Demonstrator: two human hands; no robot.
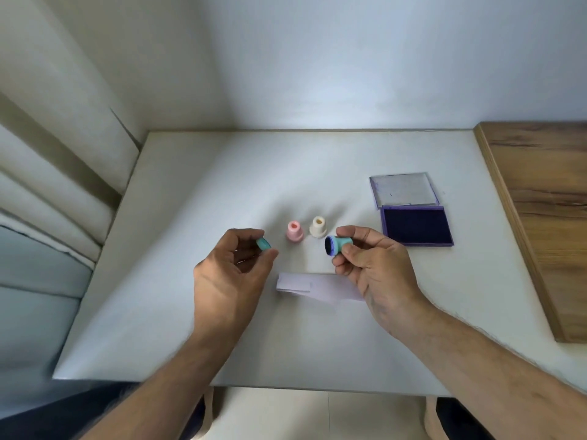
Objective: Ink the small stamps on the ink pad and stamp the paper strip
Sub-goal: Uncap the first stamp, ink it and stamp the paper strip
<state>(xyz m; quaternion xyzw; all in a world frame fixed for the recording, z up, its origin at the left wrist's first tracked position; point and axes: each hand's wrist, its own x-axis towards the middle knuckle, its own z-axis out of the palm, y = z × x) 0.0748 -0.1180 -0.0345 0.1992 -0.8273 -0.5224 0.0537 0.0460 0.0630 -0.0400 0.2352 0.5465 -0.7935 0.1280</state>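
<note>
Curtain folds (pixel 54 173) hang along the far left edge of what I see, beside the white table (pixel 197 312). Moving right, my left hand (pixel 235 271) hovers over the tabletop with thumb and forefinger pinched narrowly on a small teal cap (pixel 264 243), the other fingers loosely curled. Just beyond it a pink stamp (pixel 294 231) stands upright on the table, and a cream stamp (pixel 318 227) stands close beside that, the two apart. Nearer to me, between my hands, the paper strip (pixel 317 289) lies flat, its right end hidden under my right hand (pixel 371 265). That hand grips a teal stamp (pixel 337 245) in its fingertips, tipped sideways so the dark inked face points left. Further right, the ink pad (pixel 417 225) sits open on the table, its clear lid (pixel 403 189) folded back behind it. A wooden board (pixel 540 201) borders the right.
</note>
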